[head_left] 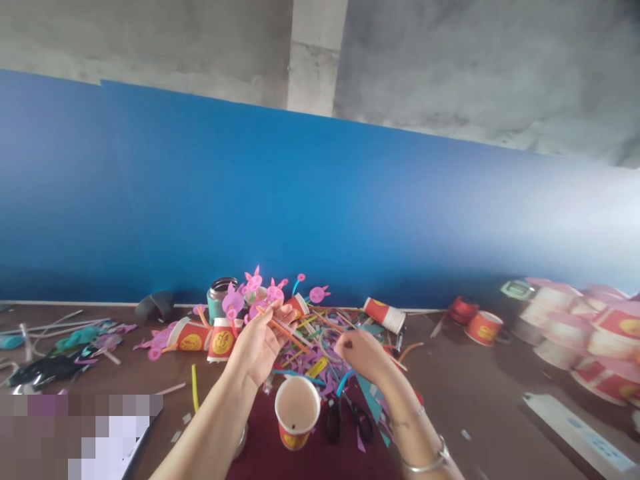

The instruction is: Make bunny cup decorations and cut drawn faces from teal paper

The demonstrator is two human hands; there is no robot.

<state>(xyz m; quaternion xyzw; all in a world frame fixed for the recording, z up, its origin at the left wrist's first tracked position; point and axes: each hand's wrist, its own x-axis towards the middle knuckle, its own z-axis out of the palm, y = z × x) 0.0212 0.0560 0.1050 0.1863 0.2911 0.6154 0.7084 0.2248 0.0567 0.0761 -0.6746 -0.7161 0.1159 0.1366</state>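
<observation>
My left hand (265,339), palm turned up, holds an orange strip (293,335) between thumb and fingers. Pink paper pig heads (254,283) on stems rise just behind it. My right hand (361,351) is curled closed over a heap of coloured strips and purple paper scraps (320,367); whatever its fingers grip is hidden. Between my forearms a red and white paper cup (295,437) stands upright with its mouth towards me. Black-handled scissors (350,421) lie to the right of that cup.
Paper cups (190,335) with pig heads and a teal jar (215,307) sit at the back left. More stacked cups (385,315) lie on their side behind the heap. At right are blurred cup piles (565,327) and a white power strip (580,433). A blue partition (320,207) borders the table.
</observation>
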